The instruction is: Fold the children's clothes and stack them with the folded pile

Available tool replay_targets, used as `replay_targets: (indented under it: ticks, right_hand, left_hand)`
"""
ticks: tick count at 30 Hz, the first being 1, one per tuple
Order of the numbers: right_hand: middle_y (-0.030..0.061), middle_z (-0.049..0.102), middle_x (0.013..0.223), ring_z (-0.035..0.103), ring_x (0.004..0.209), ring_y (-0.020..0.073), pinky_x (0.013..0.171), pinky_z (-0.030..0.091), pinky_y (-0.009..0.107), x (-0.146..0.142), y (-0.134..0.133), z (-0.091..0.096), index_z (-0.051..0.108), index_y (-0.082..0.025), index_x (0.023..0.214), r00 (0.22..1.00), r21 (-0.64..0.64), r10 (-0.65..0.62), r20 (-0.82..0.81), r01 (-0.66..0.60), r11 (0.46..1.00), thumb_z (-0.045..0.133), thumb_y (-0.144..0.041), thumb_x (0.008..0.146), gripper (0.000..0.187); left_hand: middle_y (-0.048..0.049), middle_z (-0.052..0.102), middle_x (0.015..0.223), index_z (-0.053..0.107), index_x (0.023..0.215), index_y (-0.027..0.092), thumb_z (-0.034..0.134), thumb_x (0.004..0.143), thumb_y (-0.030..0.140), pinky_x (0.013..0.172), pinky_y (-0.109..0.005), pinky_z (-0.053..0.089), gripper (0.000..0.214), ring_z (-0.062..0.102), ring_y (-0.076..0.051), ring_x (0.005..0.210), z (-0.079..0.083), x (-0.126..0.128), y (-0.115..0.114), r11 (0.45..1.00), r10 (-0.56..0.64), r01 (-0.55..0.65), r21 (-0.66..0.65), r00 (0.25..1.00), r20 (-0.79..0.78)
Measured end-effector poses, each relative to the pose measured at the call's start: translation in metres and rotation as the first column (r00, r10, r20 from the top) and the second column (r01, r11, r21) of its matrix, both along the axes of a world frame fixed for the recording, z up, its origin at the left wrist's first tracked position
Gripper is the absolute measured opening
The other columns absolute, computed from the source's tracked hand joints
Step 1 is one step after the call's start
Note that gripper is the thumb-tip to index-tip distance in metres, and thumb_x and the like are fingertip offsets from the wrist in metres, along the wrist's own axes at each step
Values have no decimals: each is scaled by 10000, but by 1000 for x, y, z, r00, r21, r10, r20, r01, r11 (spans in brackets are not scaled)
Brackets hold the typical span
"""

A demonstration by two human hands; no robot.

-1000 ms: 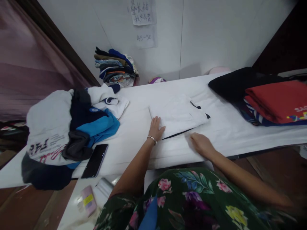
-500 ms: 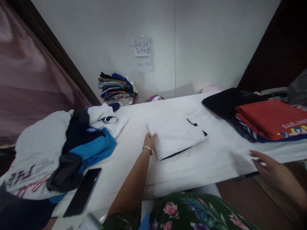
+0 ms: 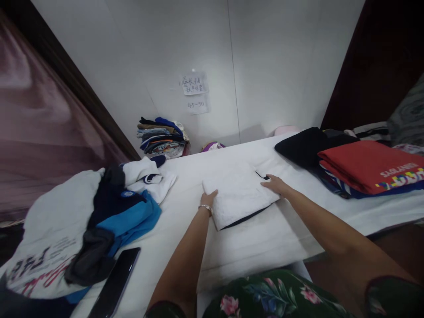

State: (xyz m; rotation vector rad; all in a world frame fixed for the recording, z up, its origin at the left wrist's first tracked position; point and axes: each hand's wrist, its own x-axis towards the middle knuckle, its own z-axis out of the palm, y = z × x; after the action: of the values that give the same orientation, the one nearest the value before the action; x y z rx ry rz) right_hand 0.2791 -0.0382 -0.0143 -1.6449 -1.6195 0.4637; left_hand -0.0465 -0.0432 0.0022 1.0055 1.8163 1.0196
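White folded garment with dark trim lies in the middle of the frame on the sheeted table. It looks soft, light and limp, so it's best taken from beneath its folded edges. The left hand lies open at its near-left corner, the right hand open on its right edge, neither gripping.

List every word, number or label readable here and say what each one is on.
"45-50": on a paper sheet on the wall.
Handwritten Chinese note above it: too blurred to read.
"SAGLAN…": white letters on the folded red garment; the rest is unclear.
Upside-down print on the white garment: too blurred to read.
Round badge on the navy garment: too small to read.
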Motion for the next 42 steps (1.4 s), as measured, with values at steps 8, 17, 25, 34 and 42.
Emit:
replay_targets:
  ticks: [8, 17, 25, 34, 42]
  right_hand:
    - [108, 655, 1096, 637, 960, 277, 778, 523, 409, 19, -106, -14, 479, -203, 1317, 994, -94, -109, 27, 111, 989, 586, -523, 751, 659]
    - [178, 351, 1449, 299, 1350, 295, 1073, 292, 474, -17, -92, 26, 381, -120, 1380, 898, 110, 82, 433, -143, 984, 445, -492, 861, 642]
    - [117, 292, 1493, 164, 1400, 271, 1100, 122, 525, -90, -13, 28, 396, -191, 1374, 760, -158, 361, 541, -330, 931, 350, -546, 899, 595]
    - [119, 222, 1519, 155, 1390, 312, 1102, 124, 481, -69, -3, -17, 372, -135, 1387, 809, -203, 155, 567, -44, 978, 278, -611, 883, 700]
    - [126, 237, 1513, 199, 1378, 297, 1097, 152, 465, -70, -1, -16, 384, -122, 1372, 804, -206, 154, 575, -41, 978, 293, -525, 903, 625]
  left_hand:
    - [-112, 698, 1022, 591, 1083, 131, 748, 660, 221, 811, -348, 523, 459, 660, -240, 909, -8, 7, -39, 990, -134, 134, 53, 991, -5]
    - [-172, 316, 1472, 380, 1358, 140, 640, 747, 378, 1112, -422, 251, 705, 279, -284, 1364, -7, 13, -39, 918, -235, 363, 158, 821, -520]
    - [-113, 341, 1472, 427, 1355, 227, 369, 875, 528, 1105, -536, 142, 569, 240, -295, 1377, -11, 55, -35, 763, -426, 645, -45, 450, -785]
    - [-108, 369, 1458, 422, 1366, 222, 329, 883, 542, 1106, -515, 154, 587, 264, -293, 1366, -22, 52, -39, 763, -402, 645, -33, 434, -806]
    - [-103, 354, 1467, 438, 1352, 230, 337, 872, 566, 1103, -515, 166, 595, 251, -289, 1374, -11, 53, -30, 760, -493, 641, -112, 455, -742]
